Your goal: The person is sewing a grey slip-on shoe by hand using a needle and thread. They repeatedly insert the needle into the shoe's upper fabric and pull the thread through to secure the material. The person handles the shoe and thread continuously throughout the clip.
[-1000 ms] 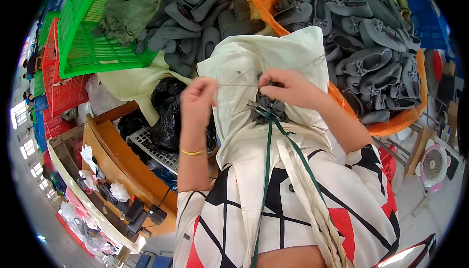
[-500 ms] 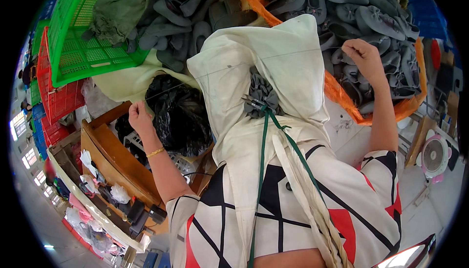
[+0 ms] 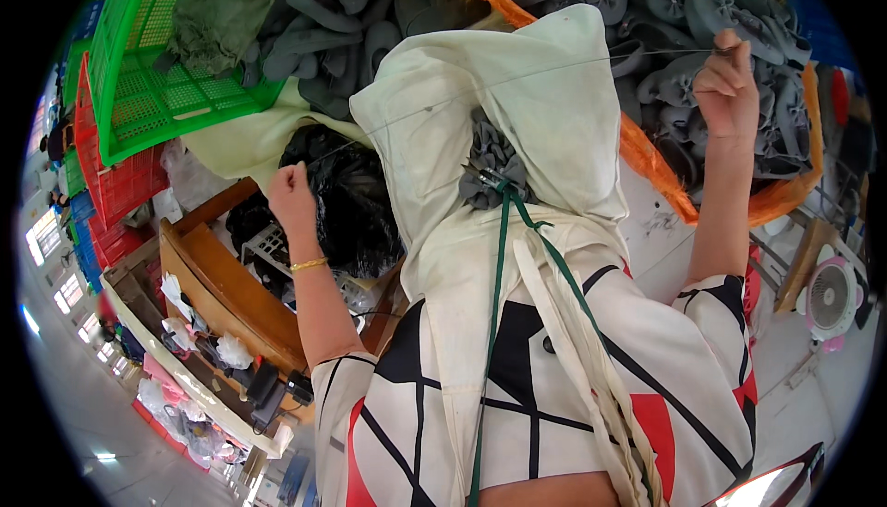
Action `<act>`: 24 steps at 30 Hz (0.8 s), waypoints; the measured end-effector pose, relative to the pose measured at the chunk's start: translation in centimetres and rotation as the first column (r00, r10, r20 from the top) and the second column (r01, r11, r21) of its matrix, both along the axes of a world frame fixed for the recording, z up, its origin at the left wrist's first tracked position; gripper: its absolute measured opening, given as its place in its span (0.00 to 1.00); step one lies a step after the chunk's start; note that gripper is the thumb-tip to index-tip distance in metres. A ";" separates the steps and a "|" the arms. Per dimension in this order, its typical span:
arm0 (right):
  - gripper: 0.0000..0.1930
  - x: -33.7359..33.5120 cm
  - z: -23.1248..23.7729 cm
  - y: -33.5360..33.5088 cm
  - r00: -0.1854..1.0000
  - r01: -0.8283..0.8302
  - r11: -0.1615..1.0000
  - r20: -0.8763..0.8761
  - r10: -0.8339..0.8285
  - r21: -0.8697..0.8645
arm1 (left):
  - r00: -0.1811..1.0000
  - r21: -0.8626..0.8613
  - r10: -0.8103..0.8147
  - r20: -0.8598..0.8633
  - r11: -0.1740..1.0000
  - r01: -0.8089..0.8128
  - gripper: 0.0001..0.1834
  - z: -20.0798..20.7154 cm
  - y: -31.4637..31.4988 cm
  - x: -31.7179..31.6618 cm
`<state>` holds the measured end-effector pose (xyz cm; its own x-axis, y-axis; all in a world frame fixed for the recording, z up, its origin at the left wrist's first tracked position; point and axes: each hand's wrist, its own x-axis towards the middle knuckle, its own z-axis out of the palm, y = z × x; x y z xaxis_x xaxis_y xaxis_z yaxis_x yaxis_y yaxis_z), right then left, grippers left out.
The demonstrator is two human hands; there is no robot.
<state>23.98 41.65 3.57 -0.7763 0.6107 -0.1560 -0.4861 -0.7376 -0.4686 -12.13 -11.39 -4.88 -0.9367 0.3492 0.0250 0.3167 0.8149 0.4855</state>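
A thin dark thread (image 3: 554,65) runs taut across my lap between my two raised hands. My left hand (image 3: 294,196) is closed on one end, beside a black plastic bag. At the upper right, my right hand (image 3: 727,96) pinches the other end, over a heap of grey shoes (image 3: 730,31). Whether a needle is in its fingers I cannot make out. On the cream apron (image 3: 564,128) over my lap lies a bunch of grey gathered fabric (image 3: 494,142). Small metal snips (image 3: 488,176) rest against it, tied to a green cord (image 3: 500,276) hanging from my neck.
An orange-edged sack (image 3: 661,170) holds the shoes at right. More grey shoes (image 3: 319,8) lie by a green crate (image 3: 176,105) at upper left. The black bag (image 3: 351,220) and a wooden drawer table (image 3: 231,285) stand left. A small fan (image 3: 832,296) is at far right.
My right hand has moved up and to the right, turning its fingers upward. My left hand has shifted slightly up and right. The thread stays stretched between them.
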 end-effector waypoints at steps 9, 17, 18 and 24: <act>0.07 -1.3 1.0 0.9 0.989 0.135 0.973 -0.078 -0.122 0.189 | 0.794 -0.032 -0.357 0.492 0.904 0.426 0.18 4.9 13.3 14.7; 0.04 -6.9 -1.8 -9.3 0.833 -0.335 0.814 0.552 0.020 0.475 | 0.788 0.138 -0.257 0.560 0.966 0.217 0.11 2.9 9.1 11.6; 0.04 -7.1 -2.1 -10.0 0.818 -0.393 0.787 0.571 0.064 0.475 | 0.707 0.205 -0.168 0.687 0.978 0.033 0.09 4.0 8.7 10.4; 0.13 -9.4 -2.5 -18.1 0.847 -0.504 0.287 0.531 -0.022 0.815 | 0.381 0.429 -0.246 0.891 0.730 -0.532 0.04 7.6 9.9 9.8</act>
<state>14.54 23.53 1.04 -0.9385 0.3418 0.0489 0.0398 0.2479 -0.9680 -2.30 -1.49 2.75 -0.5620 0.4691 -0.6812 -0.6798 0.2073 0.7035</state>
